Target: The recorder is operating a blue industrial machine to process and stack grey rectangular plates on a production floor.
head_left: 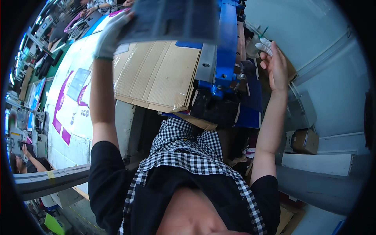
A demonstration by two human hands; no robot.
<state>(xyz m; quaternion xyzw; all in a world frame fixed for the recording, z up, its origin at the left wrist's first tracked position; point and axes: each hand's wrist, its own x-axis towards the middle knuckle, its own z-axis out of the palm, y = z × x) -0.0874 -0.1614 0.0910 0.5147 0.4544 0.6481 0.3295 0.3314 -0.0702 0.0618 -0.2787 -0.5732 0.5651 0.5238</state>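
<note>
Dark sheet (172,19) between gloved fingers (117,23)

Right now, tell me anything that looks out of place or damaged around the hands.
The left hand, in a white glove, grips a dark flat sheet; the right hand is bare and merely holds a white knit glove. The flattened brown cardboard sheet under them has a crumpled lower corner with clear tape lifting.

dark flat sheet (172,19) | held raised, tilted | white glove (265,46) | bunched, upper right
</note>
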